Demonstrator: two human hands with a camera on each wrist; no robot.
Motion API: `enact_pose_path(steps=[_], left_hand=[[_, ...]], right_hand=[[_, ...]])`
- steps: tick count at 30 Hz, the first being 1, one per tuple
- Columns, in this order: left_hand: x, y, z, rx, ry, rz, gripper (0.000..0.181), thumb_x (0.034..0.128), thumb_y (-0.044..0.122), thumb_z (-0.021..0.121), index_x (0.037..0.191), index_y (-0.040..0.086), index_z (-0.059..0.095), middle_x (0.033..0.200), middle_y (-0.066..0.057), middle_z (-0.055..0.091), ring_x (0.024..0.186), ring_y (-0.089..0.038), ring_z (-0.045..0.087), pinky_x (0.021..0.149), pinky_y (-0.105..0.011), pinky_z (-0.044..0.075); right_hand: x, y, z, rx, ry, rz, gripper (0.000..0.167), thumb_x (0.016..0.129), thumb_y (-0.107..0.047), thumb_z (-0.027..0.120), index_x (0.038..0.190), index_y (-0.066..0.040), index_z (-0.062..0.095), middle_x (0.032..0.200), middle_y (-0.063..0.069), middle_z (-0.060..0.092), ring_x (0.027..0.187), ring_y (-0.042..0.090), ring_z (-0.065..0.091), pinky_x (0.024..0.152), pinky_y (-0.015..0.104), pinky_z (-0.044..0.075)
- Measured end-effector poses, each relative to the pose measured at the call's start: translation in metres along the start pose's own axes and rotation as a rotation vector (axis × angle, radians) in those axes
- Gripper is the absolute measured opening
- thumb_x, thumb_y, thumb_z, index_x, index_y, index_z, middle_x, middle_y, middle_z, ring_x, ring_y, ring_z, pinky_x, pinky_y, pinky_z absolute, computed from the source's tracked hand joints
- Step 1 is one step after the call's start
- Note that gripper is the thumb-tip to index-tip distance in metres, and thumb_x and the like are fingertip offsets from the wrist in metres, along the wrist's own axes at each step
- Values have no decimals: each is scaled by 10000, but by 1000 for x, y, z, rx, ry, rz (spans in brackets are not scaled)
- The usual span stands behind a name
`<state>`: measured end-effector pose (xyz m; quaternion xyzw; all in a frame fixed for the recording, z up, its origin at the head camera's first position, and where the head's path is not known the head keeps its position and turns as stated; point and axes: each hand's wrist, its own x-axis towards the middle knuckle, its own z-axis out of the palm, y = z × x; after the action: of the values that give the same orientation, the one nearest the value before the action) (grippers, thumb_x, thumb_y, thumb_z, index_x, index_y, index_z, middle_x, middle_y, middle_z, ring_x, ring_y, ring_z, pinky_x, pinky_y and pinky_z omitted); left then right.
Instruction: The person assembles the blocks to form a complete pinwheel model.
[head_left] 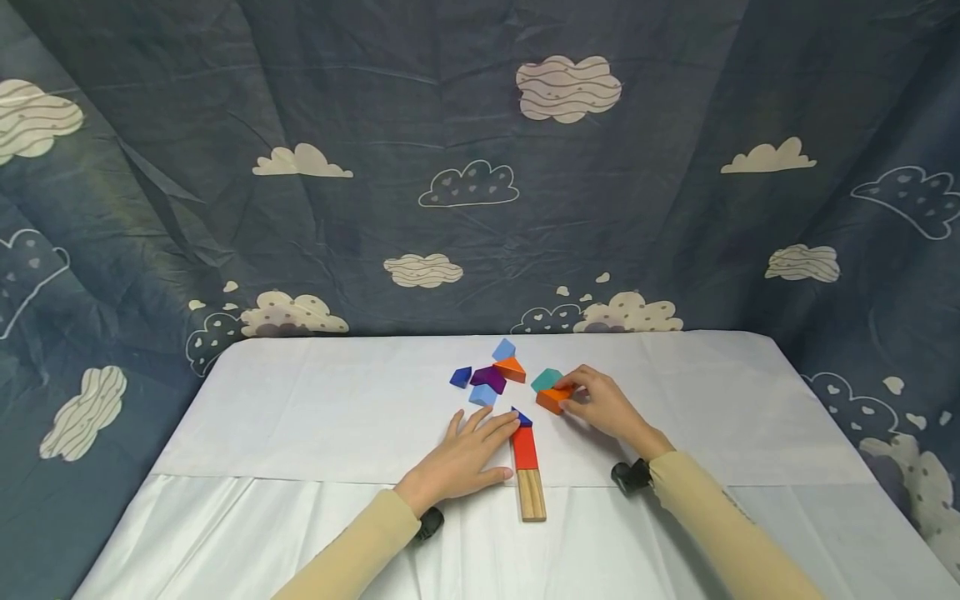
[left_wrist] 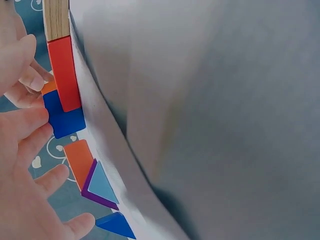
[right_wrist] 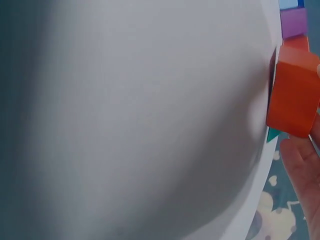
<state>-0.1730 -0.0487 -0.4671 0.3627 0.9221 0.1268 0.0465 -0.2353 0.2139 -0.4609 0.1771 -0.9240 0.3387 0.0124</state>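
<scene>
A row of blocks runs toward the near side in the head view: a dark blue triangular block [head_left: 524, 420], a red block [head_left: 525, 449] and a plain wooden block [head_left: 532, 497]. My left hand [head_left: 459, 460] lies beside the row with fingers spread, its index fingertip touching the dark blue block [left_wrist: 66, 117]. Farther right, my right hand [head_left: 606, 407] pinches an orange block [head_left: 550, 402] between thumb and fingers. In the right wrist view that orange block [right_wrist: 294, 92] hides part of the teal block behind it.
Just behind the orange block lies the teal block [head_left: 546, 380]. Farther left sits a cluster: light blue blocks [head_left: 482, 395], a purple block [head_left: 489, 378], another orange block [head_left: 512, 369] and a dark blue block [head_left: 461, 377]. A white cloth [head_left: 300, 417] covers the table before a cloud-patterned curtain [head_left: 465, 108].
</scene>
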Motion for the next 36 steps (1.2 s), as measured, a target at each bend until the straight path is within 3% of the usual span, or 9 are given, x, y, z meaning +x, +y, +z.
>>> enact_pose_path(steps=[16,28,36], left_hand=[[1,2,-2,4,-1,-6,666,955,435,544,1513,163,303,1547,20,270,1419,-271,178,1099,-579,122],[0,0,-2,-24,3,9,659,957,413,552,1508,142,313,1542,-9,284,1415,-293,184,1087,-601,133],[-1,0,-3,-25,9,11,652,957,408,555,1505,145,320,1537,-6,291,1415,-287,186,1087,-597,137]], right_hand=[[-8,-23,14,31,-29,-74,223,818,-44,736,1033,-18,681,989,49,607,879,213,594,800,376,533],[-9,-32,22,-41,-48,-78,229,813,-86,758,1030,-55,695,983,26,616,863,195,585,781,351,525],[-8,-33,22,-24,-73,-78,215,821,-67,745,1030,-56,696,995,25,619,888,186,580,786,334,524]])
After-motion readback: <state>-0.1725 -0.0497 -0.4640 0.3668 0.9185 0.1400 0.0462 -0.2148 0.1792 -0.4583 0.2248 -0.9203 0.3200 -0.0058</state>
